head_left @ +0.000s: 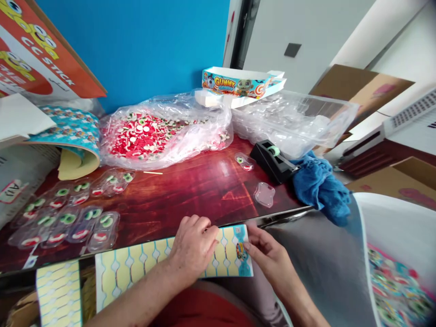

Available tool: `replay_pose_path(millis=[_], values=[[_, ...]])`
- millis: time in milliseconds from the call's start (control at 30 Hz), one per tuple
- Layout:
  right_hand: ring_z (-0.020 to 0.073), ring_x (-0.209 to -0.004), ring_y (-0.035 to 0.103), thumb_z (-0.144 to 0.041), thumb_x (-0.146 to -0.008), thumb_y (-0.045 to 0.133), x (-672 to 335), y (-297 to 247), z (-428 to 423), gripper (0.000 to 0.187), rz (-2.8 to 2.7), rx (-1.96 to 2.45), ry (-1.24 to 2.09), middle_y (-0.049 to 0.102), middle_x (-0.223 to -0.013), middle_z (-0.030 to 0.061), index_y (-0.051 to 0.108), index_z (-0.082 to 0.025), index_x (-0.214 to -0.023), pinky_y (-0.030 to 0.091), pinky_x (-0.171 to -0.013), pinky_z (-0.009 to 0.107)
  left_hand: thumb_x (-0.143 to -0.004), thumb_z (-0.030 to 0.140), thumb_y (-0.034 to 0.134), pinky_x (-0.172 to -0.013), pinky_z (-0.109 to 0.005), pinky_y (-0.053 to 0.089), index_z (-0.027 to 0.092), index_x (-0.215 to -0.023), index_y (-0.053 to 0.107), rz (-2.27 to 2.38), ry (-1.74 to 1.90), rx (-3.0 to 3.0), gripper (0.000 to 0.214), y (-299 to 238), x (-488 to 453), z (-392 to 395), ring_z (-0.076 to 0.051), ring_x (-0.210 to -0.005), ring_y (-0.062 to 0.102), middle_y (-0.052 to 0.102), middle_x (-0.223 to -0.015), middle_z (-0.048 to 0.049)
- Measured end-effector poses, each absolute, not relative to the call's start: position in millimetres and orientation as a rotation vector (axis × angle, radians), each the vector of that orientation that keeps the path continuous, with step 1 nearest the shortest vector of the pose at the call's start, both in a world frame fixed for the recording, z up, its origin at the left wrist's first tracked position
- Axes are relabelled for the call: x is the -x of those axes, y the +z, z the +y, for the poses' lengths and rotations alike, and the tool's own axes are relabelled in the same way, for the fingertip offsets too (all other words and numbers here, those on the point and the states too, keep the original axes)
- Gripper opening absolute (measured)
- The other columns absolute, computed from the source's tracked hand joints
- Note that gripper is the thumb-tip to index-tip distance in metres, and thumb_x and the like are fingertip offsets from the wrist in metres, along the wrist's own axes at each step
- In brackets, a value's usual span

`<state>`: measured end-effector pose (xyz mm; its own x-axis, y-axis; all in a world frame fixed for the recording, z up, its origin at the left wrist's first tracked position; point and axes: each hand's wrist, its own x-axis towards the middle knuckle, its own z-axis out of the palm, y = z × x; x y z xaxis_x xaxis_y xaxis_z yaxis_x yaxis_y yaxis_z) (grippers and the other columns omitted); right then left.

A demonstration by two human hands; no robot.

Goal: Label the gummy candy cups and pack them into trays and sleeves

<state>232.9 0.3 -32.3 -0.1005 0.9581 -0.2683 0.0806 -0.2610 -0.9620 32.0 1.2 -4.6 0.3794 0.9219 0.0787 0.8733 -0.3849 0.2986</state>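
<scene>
My left hand (193,246) lies knuckles-up on a yellow sticker backing sheet (136,265) at the table's near edge, fingers curled and pressing the sheet down. My right hand (267,256) pinches the sheet's right end, where one colourful sticker (241,250) remains. Most of the sheet shows only bare backing with blue outlines. An empty clear plastic shell (264,194) lies on the red-brown table (190,190) just beyond my hands.
Several filled clear candy packs (68,218) lie at left. A plastic bag of red-and-white gummies (150,136) sits at the back, beside a bag of empty shells (293,120), a black tape dispenser (272,159), a blue cloth (318,184) and a Gummy box (238,84). Another backing sheet (59,293) lies lower left.
</scene>
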Motion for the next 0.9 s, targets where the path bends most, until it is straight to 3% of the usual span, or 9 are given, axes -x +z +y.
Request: replay_pose_path(millis=[133, 267, 367, 433, 500, 667, 800, 900], values=[[0.0163, -0.064, 0.060, -0.039, -0.070, 0.067, -227.7, -14.2, -2.7, 0.024, -1.165, 1.310, 1.589, 0.066, -0.069, 0.0027, 0.065, -0.017, -0.078, 0.050, -0.060, 0.028, -0.085, 0.029, 0.047, -0.072, -0.036, 0.034, 0.020, -0.094, 0.060, 1.445, 0.574, -2.407, 0.018, 0.1, -34.9, 1.3, -0.019, -0.079, 0.049, 0.059, -0.088, -0.0045], [0.0150, -0.058, 0.057, -0.039, -0.077, 0.059, -236.7, -3.3, -3.2, 0.023, -1.453, 1.328, 1.431, 0.063, -0.065, 0.0019, 0.063, -0.017, -0.074, 0.048, -0.053, 0.026, -0.088, 0.026, 0.038, -0.068, -0.031, 0.036, 0.018, -0.087, 0.060, 1.337, 0.673, -2.331, 0.023, 5.8, -44.4, 4.3, -0.017, -0.071, 0.050, 0.059, -0.076, -0.0041], [0.0205, -0.079, 0.059, -0.032, -0.081, 0.053, -239.1, -3.4, 1.4, 0.021, -1.865, 1.343, 0.714, 0.065, -0.086, 0.0079, 0.065, -0.018, -0.090, 0.049, -0.069, 0.033, -0.085, 0.024, 0.038, -0.065, -0.030, 0.038, 0.017, -0.079, 0.059, 1.388, 0.589, -2.272, 0.023, 7.7, -51.7, 6.3, -0.017, -0.069, 0.052, 0.058, -0.073, -0.0041], [0.0260, -0.101, 0.052, -0.026, -0.081, 0.052, -236.7, -6.0, 4.9, 0.023, -2.074, 1.264, 0.140, 0.060, -0.107, 0.0113, 0.063, -0.019, -0.100, 0.043, -0.083, 0.042, -0.084, 0.024, 0.038, -0.065, -0.030, 0.038, 0.018, -0.079, 0.058, 1.429, 0.501, -2.254, 0.021, 9.0, -54.9, 6.7, -0.018, -0.070, 0.053, 0.059, -0.074, -0.0040], [0.0293, -0.112, 0.044, -0.020, -0.082, 0.049, -233.2, -10.3, 6.2, 0.024, -2.228, 1.157, -0.170, 0.055, -0.118, 0.0109, 0.063, -0.021, -0.102, 0.036, -0.089, 0.048, -0.084, 0.024, 0.038, -0.066, -0.030, 0.039, 0.018, -0.079, 0.057, 1.462, 0.422, -2.221, 0.021, 11.1, -56.5, 6.7, -0.019, -0.072, 0.054, 0.059, -0.077, -0.0038], [0.0282, -0.117, 0.040, -0.009, -0.084, 0.043, -231.0, -23.2, -5.4, 0.032, -2.305, 1.024, -0.325, 0.054, -0.120, 0.0089, 0.057, -0.020, -0.111, 0.031, -0.094, 0.048, -0.083, 0.022, 0.037, -0.065, -0.028, 0.040, 0.019, -0.081, 0.058, 1.504, 0.320, -2.039, 0.022, 20.4, -56.0, 12.5, -0.017, -0.072, 0.055, 0.061, -0.078, -0.0018], [0.0291, -0.115, 0.042, -0.010, -0.084, 0.045, -233.2, -22.3, -12.3, 0.021, -2.235, 1.024, -0.313, 0.051, -0.120, 0.0100, 0.058, -0.019, -0.097, 0.035, -0.090, 0.048, -0.084, 0.022, 0.037, -0.065, -0.027, 0.040, 0.020, -0.080, 0.058, 1.546, 0.336, -1.958, 0.022, 26.7, -55.0, 21.1, -0.016, -0.072, 0.056, 0.062, -0.077, -0.0008], [0.0317, -0.115, 0.042, -0.013, -0.083, 0.050, -230.5, -12.6, -5.3, 0.022, -2.157, 1.089, -0.286, 0.045, -0.125, 0.0149, 0.054, -0.017, -0.103, 0.038, -0.087, 0.050, -0.083, 0.021, 0.038, -0.065, -0.027, 0.040, 0.020, -0.078, 0.058, 1.505, 0.342, -2.027, 0.020, 28.3, -56.6, 22.5, -0.016, -0.071, 0.055, 0.061, -0.077, -0.0006]])
